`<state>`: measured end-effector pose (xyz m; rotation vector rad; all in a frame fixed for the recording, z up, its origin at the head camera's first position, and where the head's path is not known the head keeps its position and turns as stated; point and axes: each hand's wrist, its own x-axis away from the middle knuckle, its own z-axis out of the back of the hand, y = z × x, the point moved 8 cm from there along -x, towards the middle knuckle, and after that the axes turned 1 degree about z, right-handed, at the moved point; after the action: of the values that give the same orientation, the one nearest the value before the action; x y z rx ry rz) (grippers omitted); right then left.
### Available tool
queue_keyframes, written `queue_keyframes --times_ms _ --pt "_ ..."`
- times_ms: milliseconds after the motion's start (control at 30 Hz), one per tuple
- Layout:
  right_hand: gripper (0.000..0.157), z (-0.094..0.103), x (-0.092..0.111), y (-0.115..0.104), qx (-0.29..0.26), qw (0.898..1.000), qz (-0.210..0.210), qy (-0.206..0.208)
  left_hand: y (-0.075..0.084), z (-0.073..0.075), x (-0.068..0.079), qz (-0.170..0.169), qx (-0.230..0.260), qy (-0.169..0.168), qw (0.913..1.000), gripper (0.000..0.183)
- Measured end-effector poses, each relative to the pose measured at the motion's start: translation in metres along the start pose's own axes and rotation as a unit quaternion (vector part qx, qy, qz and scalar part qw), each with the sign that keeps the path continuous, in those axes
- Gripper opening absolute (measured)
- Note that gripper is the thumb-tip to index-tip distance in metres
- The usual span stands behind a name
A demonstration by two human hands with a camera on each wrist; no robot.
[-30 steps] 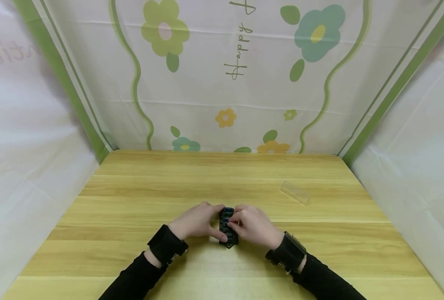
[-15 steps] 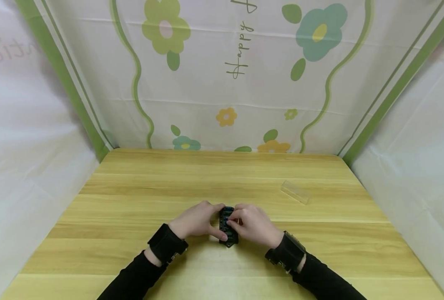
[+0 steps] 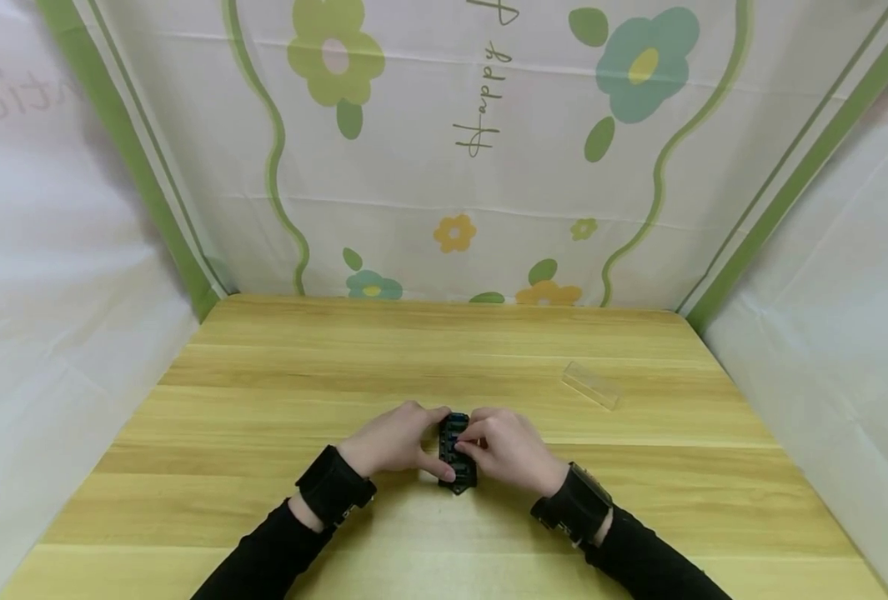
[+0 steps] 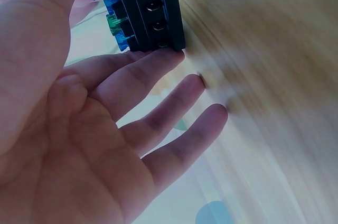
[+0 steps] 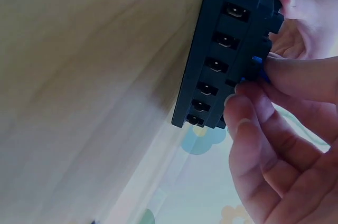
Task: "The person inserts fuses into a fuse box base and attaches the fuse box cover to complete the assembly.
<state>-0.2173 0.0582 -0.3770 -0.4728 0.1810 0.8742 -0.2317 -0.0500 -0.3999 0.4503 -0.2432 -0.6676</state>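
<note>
A black blade-fuse block [image 3: 451, 429] stands on the wooden table, its long side running away from me. My left hand [image 3: 394, 437] grips it by its two ends, thumb at the near end and fingertips at the far one. Two lower fingers spread free in the left wrist view. My right hand [image 3: 511, 450] pinches a blue blade fuse [image 5: 257, 68] at the top of the block, between thumb and finger. Whether that fuse is fully seated is hidden by the fingers. Other blue fuses and a green fuse [image 4: 113, 25] stick up from the far slots.
A clear plastic cover [image 3: 590, 386] lies on the table [image 3: 338, 333] to the right, beyond my right hand. Metal terminals [image 5: 216, 65] line the block's side. A flower-printed cloth [image 3: 413, 167] hangs at the table's back edge, with white cloth at both sides.
Both hands and the fuse block stay nearly in place; my right fingertips shift only slightly. The head view tilts a little.
</note>
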Motion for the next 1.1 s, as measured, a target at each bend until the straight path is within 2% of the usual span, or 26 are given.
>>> queue_keyframes --times_ms 167,433,1100 --pt "0.006 -0.0002 0.0003 0.0025 -0.010 1.000 -0.014 -0.010 0.0003 0.0001 0.0000 0.002 -0.005 -0.001 1.0000 0.091" --pt "0.011 -0.0030 0.0008 -0.0003 0.005 0.999 -0.006 -0.035 0.0008 0.0005 0.0012 0.008 -0.002 -0.003 1.0000 0.091" --pt "0.010 -0.0008 -0.0001 -0.0010 0.012 1.000 -0.001 -0.022 0.0009 0.0004 -0.0002 -0.009 0.002 0.003 1.0000 0.086"
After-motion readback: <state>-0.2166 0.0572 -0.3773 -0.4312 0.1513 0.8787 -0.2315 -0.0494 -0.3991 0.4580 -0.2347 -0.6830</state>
